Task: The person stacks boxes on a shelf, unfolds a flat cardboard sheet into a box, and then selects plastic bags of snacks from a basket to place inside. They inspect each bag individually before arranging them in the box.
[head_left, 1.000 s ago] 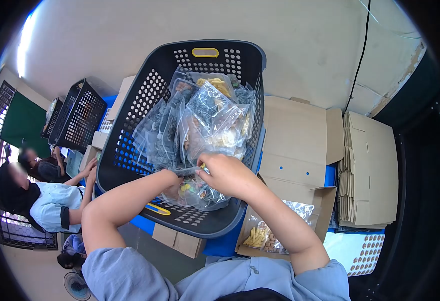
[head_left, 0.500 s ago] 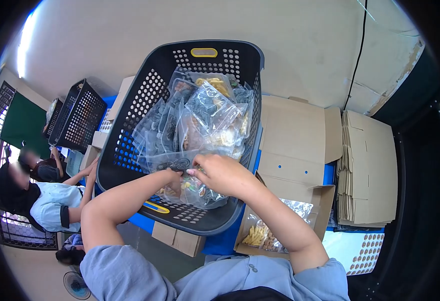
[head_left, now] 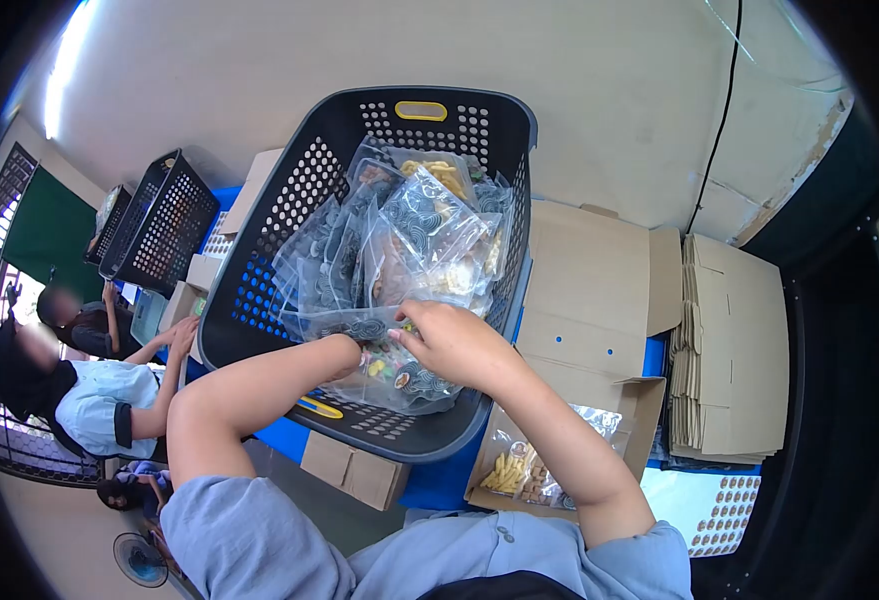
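Note:
A dark grey plastic basket (head_left: 259,235) holds a heap of clear snack packets (head_left: 429,215), some with dark spiral pieces, others with pale yellow pieces. My left hand (head_left: 341,357) reaches down to a front packet (head_left: 399,370) with dark spirals and colourful pieces. Its fingers are hidden, so its grip cannot be made out. Over the same packet's upper right part is my right hand (head_left: 437,338), thumb and forefinger slightly apart near the plastic. Nothing shows between them.
Right of the basket, an open cardboard box (head_left: 644,415) contains snack packets (head_left: 524,470). Beyond it stand stacked flat cartons (head_left: 734,345) and a sticker sheet (head_left: 724,515). Two co-workers (head_left: 109,400) are at the left, near another dark basket (head_left: 164,220).
My right thumb and forefinger have parted slightly over the front packet. The left hand stays low, its fingers now less visible. The view has shifted slightly.

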Demonstrator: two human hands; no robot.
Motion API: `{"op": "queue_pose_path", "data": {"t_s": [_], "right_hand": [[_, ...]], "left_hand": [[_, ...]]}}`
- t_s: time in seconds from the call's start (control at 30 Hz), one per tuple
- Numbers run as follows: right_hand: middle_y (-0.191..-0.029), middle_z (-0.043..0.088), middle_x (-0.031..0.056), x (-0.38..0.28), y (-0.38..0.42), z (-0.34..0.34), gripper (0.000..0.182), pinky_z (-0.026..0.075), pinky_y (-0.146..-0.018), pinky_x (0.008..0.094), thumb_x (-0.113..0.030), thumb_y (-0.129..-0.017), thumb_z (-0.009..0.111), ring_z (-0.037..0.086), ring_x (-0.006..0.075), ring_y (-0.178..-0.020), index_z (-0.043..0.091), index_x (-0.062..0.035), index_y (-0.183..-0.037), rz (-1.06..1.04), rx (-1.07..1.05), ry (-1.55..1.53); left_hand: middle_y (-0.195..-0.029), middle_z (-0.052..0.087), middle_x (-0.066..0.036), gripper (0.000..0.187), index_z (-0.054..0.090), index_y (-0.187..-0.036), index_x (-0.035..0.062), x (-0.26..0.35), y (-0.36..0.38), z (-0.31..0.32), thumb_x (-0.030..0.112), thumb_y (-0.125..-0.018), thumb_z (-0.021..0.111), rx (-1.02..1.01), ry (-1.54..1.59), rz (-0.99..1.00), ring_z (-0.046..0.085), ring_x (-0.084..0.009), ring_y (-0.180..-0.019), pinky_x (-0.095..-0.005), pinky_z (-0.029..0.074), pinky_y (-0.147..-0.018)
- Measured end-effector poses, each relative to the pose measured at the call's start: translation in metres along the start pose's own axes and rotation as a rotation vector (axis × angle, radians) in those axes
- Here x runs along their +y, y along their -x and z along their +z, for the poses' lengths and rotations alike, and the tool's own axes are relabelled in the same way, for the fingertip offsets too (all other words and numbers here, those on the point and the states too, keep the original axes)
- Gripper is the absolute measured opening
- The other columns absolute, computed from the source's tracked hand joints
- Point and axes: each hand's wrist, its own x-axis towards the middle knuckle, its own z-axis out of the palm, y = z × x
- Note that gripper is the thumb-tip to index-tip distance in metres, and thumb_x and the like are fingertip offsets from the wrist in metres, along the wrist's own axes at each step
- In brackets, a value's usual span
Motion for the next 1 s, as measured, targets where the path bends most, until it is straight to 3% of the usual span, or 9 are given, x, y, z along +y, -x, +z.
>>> {"op": "queue_pose_path", "data": {"t_s": [0.1, 0.2, 0.33, 0.5, 0.73, 0.83, 0.9, 0.93, 1.0], "right_hand": [[-0.091, 0.064, 0.0233, -0.002, 0.001, -0.001, 0.032, 0.048, -0.077, 0.0459, -0.028, -0.092, 0.053, 0.061, 0.0399, -0.087, 0.058, 0.0013, -0.104, 0.0, 0.004, -0.01], [-0.093, 0.064, 0.0237, -0.004, -0.001, -0.001, 0.035, 0.047, -0.078, 0.0463, -0.031, -0.094, 0.05, 0.061, 0.0403, -0.089, 0.057, 0.001, -0.105, 0.001, -0.025, -0.012], [-0.097, 0.064, 0.0243, -0.005, 0.0, 0.0, 0.041, 0.046, -0.081, 0.047, -0.037, -0.097, 0.044, 0.06, 0.0411, -0.093, 0.057, 0.0007, -0.107, 0.01, -0.077, 0.026], [-0.099, 0.063, 0.0249, -0.006, 0.0, -0.002, 0.043, 0.047, -0.082, 0.0469, -0.038, -0.097, 0.043, 0.059, 0.0413, -0.094, 0.056, 0.0008, -0.11, 0.026, -0.118, 0.024], [-0.098, 0.063, 0.0249, -0.007, 0.0, -0.003, 0.045, 0.047, -0.082, 0.0461, -0.039, -0.096, 0.044, 0.06, 0.0409, -0.094, 0.057, 0.0018, -0.109, 0.014, -0.12, 0.025], [-0.097, 0.064, 0.0247, -0.001, 0.001, 0.0, 0.046, 0.047, -0.081, 0.0461, -0.04, -0.096, 0.045, 0.06, 0.0407, -0.093, 0.057, 0.002, -0.108, -0.004, -0.074, 0.015], [-0.096, 0.064, 0.0245, -0.006, 0.002, -0.004, 0.046, 0.047, -0.08, 0.046, -0.041, -0.095, 0.045, 0.06, 0.0407, -0.092, 0.057, 0.0019, -0.107, -0.003, -0.075, 0.019], [-0.095, 0.064, 0.0244, -0.008, 0.002, -0.006, 0.046, 0.048, -0.079, 0.046, -0.041, -0.095, 0.046, 0.061, 0.0407, -0.091, 0.058, 0.0018, -0.107, 0.001, -0.08, 0.019], [-0.094, 0.064, 0.0243, -0.008, 0.002, -0.004, 0.045, 0.048, -0.079, 0.046, -0.041, -0.095, 0.046, 0.061, 0.0406, -0.091, 0.058, 0.0018, -0.107, 0.004, -0.073, 0.022]], "left_hand": [[-0.128, 0.057, -0.004, 0.07, 0.051, -0.134, 0.0161, -0.003, -0.059, 0.025, 0.014, -0.07, 0.078, -0.11, -0.035, -0.173, 0.056, -0.0299, -0.114, -0.0475, 0.047, -0.091], [-0.132, 0.055, -0.003, 0.073, 0.05, -0.134, 0.0151, 0.019, 0.16, -0.055, 0.021, -0.069, 0.081, 0.084, 0.0, -0.05, 0.055, -0.0282, -0.117, -0.0492, 0.047, -0.092], [-0.127, 0.059, -0.008, 0.045, 0.062, -0.123, 0.02, 0.014, 0.159, -0.05, 0.033, -0.081, 0.069, 0.254, 0.096, -0.028, 0.057, -0.0318, -0.114, -0.0521, 0.042, -0.096], [-0.114, 0.065, -0.011, 0.07, 0.067, -0.113, 0.0101, 0.005, 0.165, -0.048, 0.058, -0.064, 0.076, 0.33, -0.02, 0.302, 0.059, -0.0299, -0.108, -0.0426, 0.045, -0.095], [-0.109, 0.066, -0.015, 0.084, 0.069, -0.106, 0.0032, 0.007, 0.16, -0.053, 0.073, -0.06, 0.069, 0.206, 0.03, 0.358, 0.06, -0.0301, -0.105, -0.0391, 0.044, -0.094], [-0.115, 0.063, -0.015, 0.102, 0.062, -0.118, -0.0002, 0.012, 0.161, -0.056, 0.081, -0.057, 0.064, 0.095, 0.021, 0.306, 0.059, -0.0297, -0.105, -0.0381, 0.044, -0.094], [-0.152, 0.021, -0.02, 0.116, 0.027, -0.147, 0.0102, 0.028, 0.203, -0.063, 0.077, -0.06, 0.065, -0.014, 0.248, 0.211, 0.019, -0.035, -0.14, -0.041, 0.017, -0.115], [-0.155, 0.007, -0.017, 0.124, 0.012, -0.151, 0.0152, 0.03, 0.191, -0.061, 0.08, -0.058, 0.064, -0.095, 0.242, 0.178, 0.008, -0.0362, -0.142, -0.0407, 0.009, -0.116], [-0.155, 0.01, -0.017, 0.12, 0.016, -0.15, 0.0177, 0.027, 0.21, -0.068, 0.08, -0.059, 0.064, -0.049, 0.211, 0.305, 0.01, -0.036, -0.142, -0.041, 0.01, -0.116]]}}
